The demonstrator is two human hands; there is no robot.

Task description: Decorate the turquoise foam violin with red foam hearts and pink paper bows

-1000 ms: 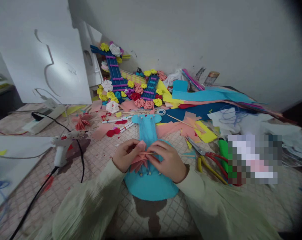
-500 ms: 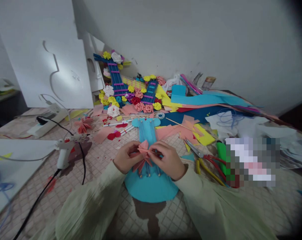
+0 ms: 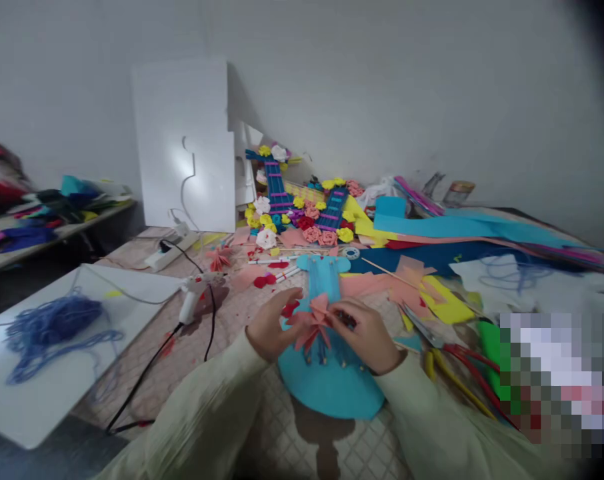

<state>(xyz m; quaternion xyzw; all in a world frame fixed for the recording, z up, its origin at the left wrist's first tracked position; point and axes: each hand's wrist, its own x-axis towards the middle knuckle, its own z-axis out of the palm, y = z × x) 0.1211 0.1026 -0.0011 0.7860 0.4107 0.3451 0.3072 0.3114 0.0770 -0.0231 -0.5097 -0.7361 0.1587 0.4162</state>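
Note:
A folded pink paper flower is pinched in the fingers of my right hand, above the blue paper guitar. On its left, my left hand has its thumb and fingers spread, the blurred thumb close to the petals; whether it touches them I cannot tell. The guitar lies flat on the table, with strings running along its neck to small pegs on the body. Part of the neck and body is hidden behind the flower and my hands.
To the left are a white hot glue gun with its black cord, a power strip and blue yarn on a white board. Scissors and yellow-handled pliers lie right. Flower-covered blue guitars stand behind.
The view has swung left, so things appear further right. My left hand's fingers have opened away from the pink flower, while my right hand still pinches it.

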